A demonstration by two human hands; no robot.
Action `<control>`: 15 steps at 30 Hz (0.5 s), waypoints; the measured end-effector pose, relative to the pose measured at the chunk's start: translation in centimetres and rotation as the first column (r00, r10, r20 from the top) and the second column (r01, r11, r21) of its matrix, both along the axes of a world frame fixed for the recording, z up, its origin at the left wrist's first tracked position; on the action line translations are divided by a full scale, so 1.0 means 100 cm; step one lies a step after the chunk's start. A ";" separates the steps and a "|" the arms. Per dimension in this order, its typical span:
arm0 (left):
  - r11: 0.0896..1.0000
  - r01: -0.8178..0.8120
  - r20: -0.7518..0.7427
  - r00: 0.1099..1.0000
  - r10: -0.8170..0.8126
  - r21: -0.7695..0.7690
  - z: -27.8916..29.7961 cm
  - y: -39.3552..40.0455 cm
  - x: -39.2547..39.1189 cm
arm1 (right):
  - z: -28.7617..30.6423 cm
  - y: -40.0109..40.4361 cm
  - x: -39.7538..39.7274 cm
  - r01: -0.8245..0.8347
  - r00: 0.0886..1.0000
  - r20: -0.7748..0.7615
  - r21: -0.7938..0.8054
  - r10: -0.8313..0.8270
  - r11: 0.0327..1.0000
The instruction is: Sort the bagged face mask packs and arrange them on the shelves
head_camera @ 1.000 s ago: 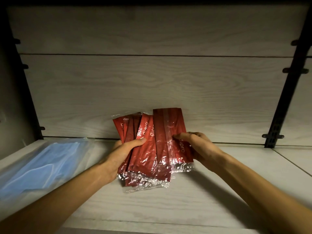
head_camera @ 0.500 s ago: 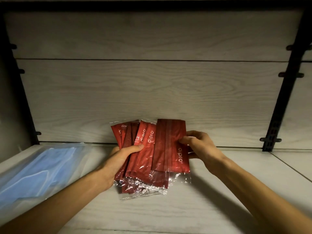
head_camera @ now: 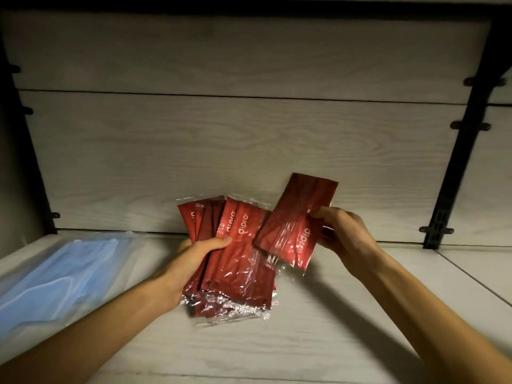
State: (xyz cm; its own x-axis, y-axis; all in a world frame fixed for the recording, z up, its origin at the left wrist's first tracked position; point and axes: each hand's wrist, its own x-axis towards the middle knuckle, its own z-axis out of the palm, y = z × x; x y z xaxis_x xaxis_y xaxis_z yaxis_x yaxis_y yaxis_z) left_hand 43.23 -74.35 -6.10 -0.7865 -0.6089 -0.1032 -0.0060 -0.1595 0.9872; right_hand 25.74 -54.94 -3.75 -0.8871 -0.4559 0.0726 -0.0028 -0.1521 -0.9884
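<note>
My left hand (head_camera: 191, 259) grips a fanned stack of red face mask packs (head_camera: 238, 261) in clear bags, its lower end resting on the pale wooden shelf (head_camera: 277, 350). Held apart from the stack, to its right, is a single red mask pack (head_camera: 293, 225), tilted with its top leaning right. My right hand (head_camera: 340, 231) pinches that pack by its right edge. A bag of blue face masks (head_camera: 55, 275) lies flat on the shelf at the far left.
The shelf's wood-grain back panel (head_camera: 249, 139) stands just behind the packs. Black metal uprights with brackets run at the right (head_camera: 457, 167) and at the left edge (head_camera: 25, 162). A seam splits the shelf board at the right (head_camera: 471, 273).
My right hand has pulled one red pack off the front of the stack, up and to the right, tilting it. The left hand keeps holding the stack.
</note>
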 end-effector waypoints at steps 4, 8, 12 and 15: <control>0.998 0.006 0.004 1.000 -0.006 -0.057 -0.005 0.001 -0.001 | 0.002 -0.001 -0.001 0.079 0.997 0.033 -0.128 -0.075 0.989; 0.994 -0.082 -0.079 0.994 0.077 -0.067 -0.004 0.012 -0.002 | -0.004 -0.005 0.002 0.087 0.992 0.104 -0.198 -0.067 0.976; 0.995 -0.036 -0.102 0.994 0.027 -0.093 -0.002 0.019 -0.004 | -0.012 -0.014 0.009 0.085 0.982 0.187 -0.280 -0.033 0.956; 0.989 0.075 -0.068 0.994 -0.084 -0.131 -0.003 0.020 -0.007 | -0.017 -0.018 0.015 0.025 0.986 0.167 -0.227 0.014 0.974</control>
State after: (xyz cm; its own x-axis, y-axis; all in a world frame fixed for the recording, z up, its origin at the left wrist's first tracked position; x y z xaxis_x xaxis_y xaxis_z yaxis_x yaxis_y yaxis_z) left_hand 42.57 -72.35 -6.35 -0.8355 -0.5485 0.0313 0.0594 -0.0336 0.9977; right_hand 27.23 -56.71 -5.48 -0.8979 -0.4395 0.0252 0.1571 -0.3734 -0.9143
